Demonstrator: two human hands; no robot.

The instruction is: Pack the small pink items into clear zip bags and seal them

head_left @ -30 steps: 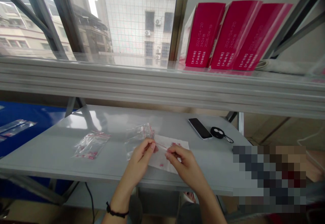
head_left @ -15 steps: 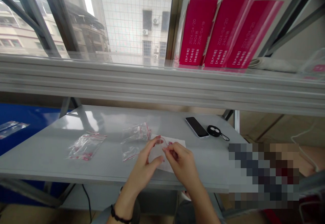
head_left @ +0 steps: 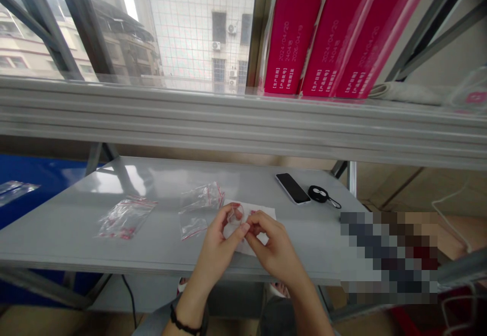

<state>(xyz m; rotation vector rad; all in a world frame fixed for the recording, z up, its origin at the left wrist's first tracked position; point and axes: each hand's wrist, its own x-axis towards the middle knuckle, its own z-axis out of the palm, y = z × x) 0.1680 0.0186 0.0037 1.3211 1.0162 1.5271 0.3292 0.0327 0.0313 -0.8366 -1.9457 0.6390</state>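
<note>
My left hand (head_left: 220, 244) and my right hand (head_left: 272, 247) meet above the front of the grey table (head_left: 160, 178). Between their pinched fingertips they hold a small clear zip bag (head_left: 233, 217) with a red seal line. Under the hands lies a white paper sheet (head_left: 262, 210) with tiny pink pieces on it. A heap of clear zip bags (head_left: 200, 200) lies just left of my left hand. A black cord circles my left wrist.
Another pile of clear bags (head_left: 124, 216) lies further left. A black phone (head_left: 292, 188) and a black key fob (head_left: 318, 194) rest at the table's back right. Red boxes (head_left: 331, 41) stand on the shelf above. A blue surface (head_left: 23, 189) is at left.
The hands have come closer together, and the small bag is now pinched open between the fingertips of both. The camera has tilted slightly down.
</note>
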